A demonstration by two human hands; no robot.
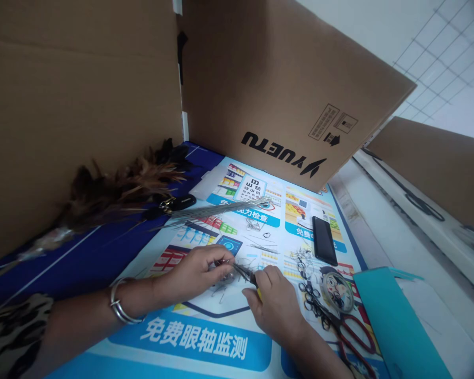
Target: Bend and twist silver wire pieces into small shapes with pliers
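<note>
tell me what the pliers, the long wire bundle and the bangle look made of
Pliers: probably steel, from the dark grey sheen; the yellow grip could be plastic or rubber.
Wire bundle: likely bare metal, being thin, straight and silvery grey.
Bangle: seemingly polished silver-coloured metal, given its bright highlights; which metal, I can't tell.

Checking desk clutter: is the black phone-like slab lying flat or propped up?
Lying flat: the black slab rests broad face up on the printed sheet, no prop visible.
</note>
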